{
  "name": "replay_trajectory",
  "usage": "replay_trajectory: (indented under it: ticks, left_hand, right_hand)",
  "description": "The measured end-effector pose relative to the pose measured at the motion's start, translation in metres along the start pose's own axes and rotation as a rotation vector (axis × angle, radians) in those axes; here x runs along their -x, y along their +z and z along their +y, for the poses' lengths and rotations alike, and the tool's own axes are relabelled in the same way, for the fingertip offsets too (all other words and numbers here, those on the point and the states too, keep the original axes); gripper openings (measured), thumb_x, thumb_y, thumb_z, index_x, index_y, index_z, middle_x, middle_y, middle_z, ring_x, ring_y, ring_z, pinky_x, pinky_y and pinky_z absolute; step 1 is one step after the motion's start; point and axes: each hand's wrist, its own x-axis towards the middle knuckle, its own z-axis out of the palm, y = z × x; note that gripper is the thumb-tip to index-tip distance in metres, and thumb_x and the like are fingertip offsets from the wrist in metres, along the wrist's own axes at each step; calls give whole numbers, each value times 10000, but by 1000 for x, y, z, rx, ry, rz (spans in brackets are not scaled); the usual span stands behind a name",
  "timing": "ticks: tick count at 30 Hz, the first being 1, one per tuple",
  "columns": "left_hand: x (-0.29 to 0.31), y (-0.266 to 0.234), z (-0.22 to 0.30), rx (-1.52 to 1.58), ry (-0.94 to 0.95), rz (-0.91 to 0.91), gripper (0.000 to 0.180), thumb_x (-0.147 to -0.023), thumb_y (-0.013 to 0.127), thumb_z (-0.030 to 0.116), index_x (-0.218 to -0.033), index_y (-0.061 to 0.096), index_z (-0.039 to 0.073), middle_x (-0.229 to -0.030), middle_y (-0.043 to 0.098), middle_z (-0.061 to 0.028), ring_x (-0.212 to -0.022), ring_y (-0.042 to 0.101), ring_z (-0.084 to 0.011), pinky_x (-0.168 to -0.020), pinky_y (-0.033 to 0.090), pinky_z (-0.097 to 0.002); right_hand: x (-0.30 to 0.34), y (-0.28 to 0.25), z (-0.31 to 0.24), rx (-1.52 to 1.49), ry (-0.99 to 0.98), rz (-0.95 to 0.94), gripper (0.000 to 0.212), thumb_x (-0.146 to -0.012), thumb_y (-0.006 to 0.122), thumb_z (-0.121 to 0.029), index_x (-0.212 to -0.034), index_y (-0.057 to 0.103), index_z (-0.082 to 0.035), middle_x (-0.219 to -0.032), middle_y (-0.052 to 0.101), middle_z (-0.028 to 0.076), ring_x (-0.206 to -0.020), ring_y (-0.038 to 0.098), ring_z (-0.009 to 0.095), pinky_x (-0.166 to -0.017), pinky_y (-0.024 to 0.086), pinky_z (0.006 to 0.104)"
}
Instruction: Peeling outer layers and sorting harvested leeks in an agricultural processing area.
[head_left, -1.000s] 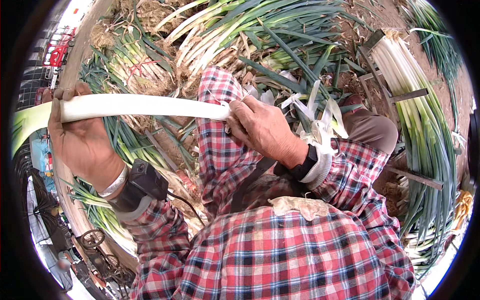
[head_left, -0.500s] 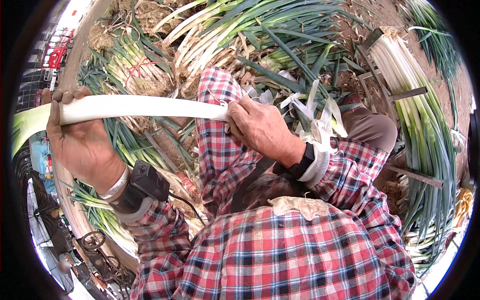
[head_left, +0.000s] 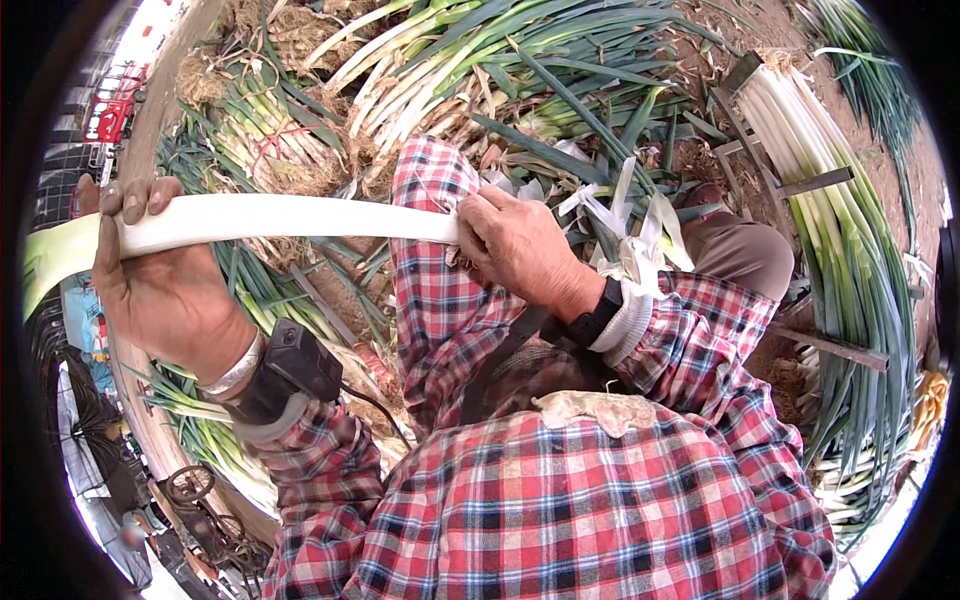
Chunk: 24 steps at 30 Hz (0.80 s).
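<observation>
A single leek (head_left: pixel 290 217) with a smooth white shaft stretches sideways in front of me, its pale green part running off at the left rim. My left hand (head_left: pixel 172 290) holds it with fingers curled over the far side and the thumb across it. At the root end, my right hand (head_left: pixel 525 248) pinches the leek; thumb and fingers are closed, and the tip is hidden behind them. Thin white peeled skins (head_left: pixel 640 245) hang by the right wrist. Below both hands is my checked trouser leg (head_left: pixel 430 280).
A large heap of unpeeled leeks (head_left: pixel 430 75) lies ahead, with a tied bundle (head_left: pixel 265 135) to its left. On the right, clean white leeks (head_left: pixel 815 160) rest in a low frame with upright bars (head_left: pixel 815 187). Far left are a red vehicle (head_left: pixel 108 118) and a wheel (head_left: pixel 190 485).
Very little differs. The left-hand part of the leek and my left fingers sit a touch lower, while my right hand keeps its hold on the root end.
</observation>
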Motion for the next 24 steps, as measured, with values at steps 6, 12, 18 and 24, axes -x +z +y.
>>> replay_trajectory:
  ticks: [6, 12, 18, 24]
  left_hand:
    - [8, 40, -9, -237, 76, 330, 338, -959, 533, 72, -1272, 507, -55, -963, 556, -119, -891, 528, -202, -869, 458, -425]
    - [13, -5, 5, -202, -28, 339, 209, -964, 588, 126, -1125, 576, -6, -848, 563, -73, -809, 541, -214, -838, 484, -397]
    - [14, -4, 6, -57, -36, 226, 148, -998, 541, 115, -1036, 581, -23, -711, 441, -19, -682, 433, -142, -685, 404, -330]
    - [14, -1, 2, -18, -60, 127, 143, -1004, 549, 136, -906, 560, 32, -665, 390, 19, -641, 381, -108, -614, 376, -280]
  right_hand:
    - [5, 1, 3, -162, 76, 65, 182, -872, 649, -147, -991, 615, -14, -864, 604, 139, -739, 624, 356, -650, 509, 446]
    - [7, -10, 0, -164, 12, -14, 185, -895, 641, -146, -1024, 618, -15, -864, 592, 142, -721, 621, 348, -641, 517, 431]
    - [7, -9, 3, -137, -14, -81, 162, -900, 616, -183, -926, 562, -32, -826, 559, 125, -717, 618, 330, -633, 528, 435]
    - [7, -1, 1, -72, 15, -62, 177, -863, 653, -132, -982, 591, -17, -832, 579, 142, -698, 616, 342, -612, 509, 429]
